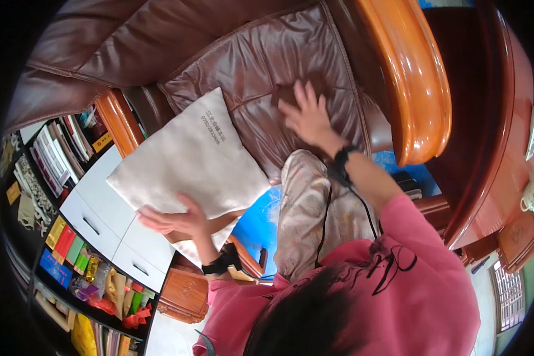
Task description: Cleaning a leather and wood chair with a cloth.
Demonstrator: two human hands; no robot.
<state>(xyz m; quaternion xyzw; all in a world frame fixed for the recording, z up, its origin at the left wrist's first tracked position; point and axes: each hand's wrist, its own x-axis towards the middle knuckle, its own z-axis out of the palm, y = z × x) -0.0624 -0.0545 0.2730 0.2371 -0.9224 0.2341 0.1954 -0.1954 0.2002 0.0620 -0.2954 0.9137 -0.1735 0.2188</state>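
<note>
A pale cushion (182,160) bearing printed writing leans over the left side of a brown leather armchair, partly across its seat (258,58). My left hand (182,218) is at the cushion's lower left edge, fingers spread over its near face and slightly blurred; no closed grip shows. Over the leather seat, my right hand (307,115) has its fingers apart and nothing in them. Whether it touches the leather is hard to tell. Both wrists wear black bands. My knee, in patterned trousers, is against the seat's front edge.
The chair's glossy wooden armrest (420,80) curves along the right, beside a dark red wooden desk (485,178) with a cup (530,196). At left stands a shelf unit with white drawers (102,218), papers (55,151) and colourful packets (111,289). The floor (262,218) is blue.
</note>
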